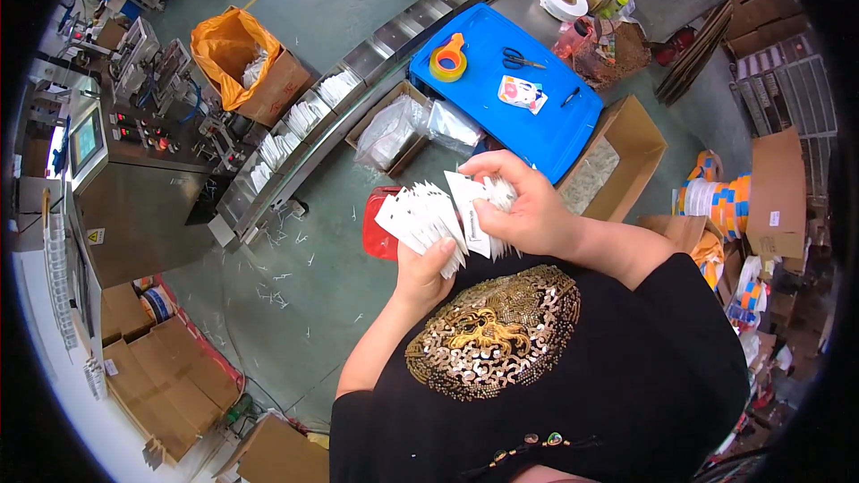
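My left hand (427,270) is closed round the lower end of a fanned stack of small white packets (420,217). Beside it, my right hand (523,206) grips a second bunch of white packets (470,206), its thumb pressed on the front one, which bears dark print. The two bunches meet edge to edge in front of my chest. Behind the left bunch shows part of a red plastic stool or tub (379,225); I cannot tell which.
A conveyor (358,63) carries more white packets (304,118) past a machine (148,206). On the blue tabletop (483,63) lie a tape dispenser (447,61), scissors (522,59) and a small printed packet (523,95). Open cartons (640,139) and an orange-lined box (273,94) stand around.
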Action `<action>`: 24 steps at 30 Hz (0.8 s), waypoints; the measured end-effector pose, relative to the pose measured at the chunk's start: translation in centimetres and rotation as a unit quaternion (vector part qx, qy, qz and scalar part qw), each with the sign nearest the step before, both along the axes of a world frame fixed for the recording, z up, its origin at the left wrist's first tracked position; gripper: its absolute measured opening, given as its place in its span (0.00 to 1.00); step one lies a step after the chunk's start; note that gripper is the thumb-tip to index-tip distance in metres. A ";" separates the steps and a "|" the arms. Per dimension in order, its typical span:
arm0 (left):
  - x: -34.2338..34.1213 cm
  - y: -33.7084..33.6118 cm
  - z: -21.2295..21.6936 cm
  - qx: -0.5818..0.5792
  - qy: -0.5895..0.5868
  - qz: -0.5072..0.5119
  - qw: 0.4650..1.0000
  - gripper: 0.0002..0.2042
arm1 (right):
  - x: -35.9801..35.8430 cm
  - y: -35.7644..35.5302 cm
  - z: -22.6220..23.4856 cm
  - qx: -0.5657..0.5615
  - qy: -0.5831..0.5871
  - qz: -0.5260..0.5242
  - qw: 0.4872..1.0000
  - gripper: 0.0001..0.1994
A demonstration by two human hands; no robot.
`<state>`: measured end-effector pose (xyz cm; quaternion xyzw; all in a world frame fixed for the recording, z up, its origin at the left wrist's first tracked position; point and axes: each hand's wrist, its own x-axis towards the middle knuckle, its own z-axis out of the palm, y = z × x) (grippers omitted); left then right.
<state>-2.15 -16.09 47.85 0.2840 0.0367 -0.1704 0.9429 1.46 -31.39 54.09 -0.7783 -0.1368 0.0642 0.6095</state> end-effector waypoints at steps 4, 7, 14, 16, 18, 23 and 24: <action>-0.4 0.3 -0.4 0.013 -0.008 -0.018 1.000 0.27 | 0.0 0.7 0.3 0.010 0.041 0.023 0.999 0.18; -0.5 0.8 -0.6 -0.020 0.014 -0.038 0.999 0.26 | 0.1 0.4 -0.2 -0.006 0.026 0.050 0.998 0.20; -0.6 0.7 -0.3 -0.027 -0.003 -0.072 0.997 0.27 | -0.1 0.6 0.7 0.022 0.083 0.082 0.993 0.25; -0.6 0.7 -0.3 -0.032 -0.012 -0.081 0.996 0.27 | -0.3 0.5 0.5 0.042 0.090 0.090 0.991 0.24; -0.8 0.6 -0.2 -0.035 0.001 -0.085 0.996 0.27 | -0.3 0.3 0.1 0.063 0.097 0.097 0.988 0.24; -0.9 0.1 0.5 -0.018 0.013 -0.063 0.998 0.27 | -0.5 0.0 -0.2 0.085 0.101 0.087 0.988 0.21; -1.0 0.1 0.5 -0.013 0.016 -0.065 0.998 0.27 | -0.6 0.0 -0.2 0.085 0.101 0.086 0.987 0.21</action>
